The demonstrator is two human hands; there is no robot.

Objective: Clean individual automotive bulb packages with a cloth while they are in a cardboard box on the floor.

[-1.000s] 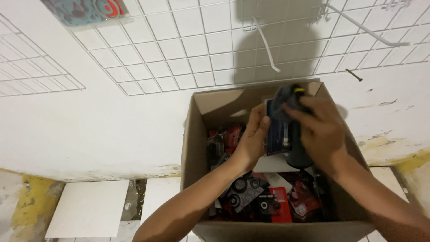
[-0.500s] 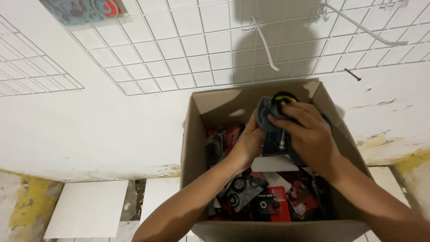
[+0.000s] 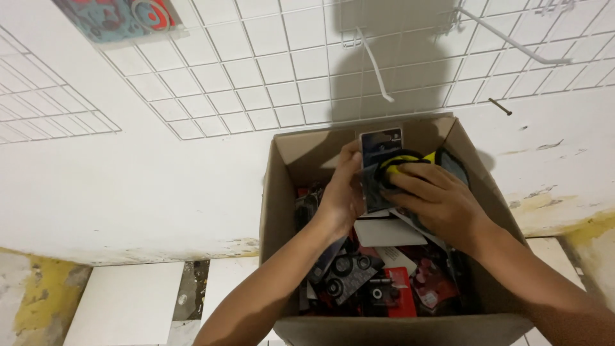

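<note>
Hands both pinch a blister pack point(image 3: 382, 168) over the cardboard box point(image 3: 282, 192) — left hand point(image 3: 343, 192) on its edge, right hand point(image 3: 435, 198) across the front — light, stiff, probably slick plastic.

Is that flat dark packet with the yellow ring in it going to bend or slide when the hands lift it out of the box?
The flat dark packet with the yellow ring probably stays fairly stiff: its top edge stands straight above the left hand. It looks thin, so likely light. Its shiny front may be a bit slippery, though the right hand lies across it too, over the brown cardboard box.
</note>
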